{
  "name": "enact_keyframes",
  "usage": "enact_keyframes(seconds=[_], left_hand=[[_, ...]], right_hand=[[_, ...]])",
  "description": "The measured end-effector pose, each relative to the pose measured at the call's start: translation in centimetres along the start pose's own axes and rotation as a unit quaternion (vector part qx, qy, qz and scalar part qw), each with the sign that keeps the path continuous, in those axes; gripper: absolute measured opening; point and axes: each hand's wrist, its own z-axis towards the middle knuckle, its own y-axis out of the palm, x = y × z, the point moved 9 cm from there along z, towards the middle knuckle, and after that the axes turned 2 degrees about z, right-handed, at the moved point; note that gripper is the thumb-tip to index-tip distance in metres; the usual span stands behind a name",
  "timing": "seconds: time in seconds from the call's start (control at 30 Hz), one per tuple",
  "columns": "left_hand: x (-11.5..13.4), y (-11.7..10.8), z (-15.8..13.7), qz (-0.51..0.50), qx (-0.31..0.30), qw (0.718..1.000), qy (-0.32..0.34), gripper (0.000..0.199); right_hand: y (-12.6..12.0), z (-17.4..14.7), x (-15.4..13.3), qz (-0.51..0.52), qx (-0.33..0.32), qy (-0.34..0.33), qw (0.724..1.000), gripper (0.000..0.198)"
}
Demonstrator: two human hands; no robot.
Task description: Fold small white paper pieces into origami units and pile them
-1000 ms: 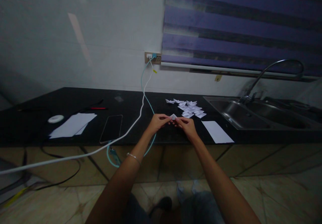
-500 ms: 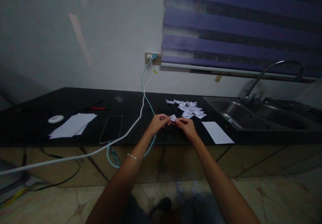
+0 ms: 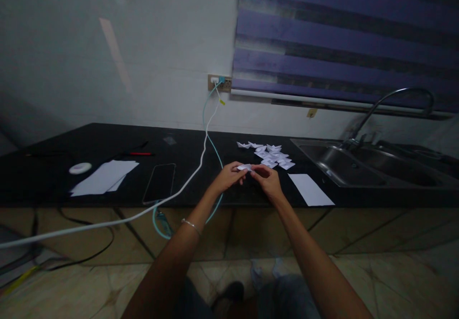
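Note:
Between my two hands is a small white folded paper boat [image 3: 245, 167], held just over the front part of the black counter. My left hand [image 3: 228, 174] pinches its left end. My right hand [image 3: 266, 178] grips the right end between thumb and fingers, hiding part of it. Behind my right hand several finished paper boats [image 3: 272, 155] lie clustered on the counter. To the right of that hand lies a flat white sheet of paper [image 3: 311, 190], its near end at the counter's front edge.
Left on the black counter [image 3: 193, 149] lie a stack of white paper [image 3: 103, 178], a round white object [image 3: 80, 168], a red pen [image 3: 140, 154] and a phone [image 3: 160, 182]. A white cable [image 3: 190, 178] crosses from the wall socket [image 3: 225, 84]. A steel sink [image 3: 344, 166] is at right.
The folded paper between my hands has gone from a small upright peak to a wider, flatter boat shape. My fingers have shifted slightly on it; the camera view moved a little.

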Motion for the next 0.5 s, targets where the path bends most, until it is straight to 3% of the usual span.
enact_keyframes(seconds=[0.27, 0.5], left_hand=[[0.49, -0.13, -0.12, -0.011, 0.005, 1.000, 0.003, 0.049], [0.27, -0.25, -0.20, -0.011, 0.008, 1.000, -0.002, 0.042]], right_hand=[[0.52, -0.10, -0.18, 0.057, -0.015, 0.020, 0.998, 0.037], [0.85, -0.35, -0.01, 0.104, -0.029, 0.054, 0.993, 0.043]])
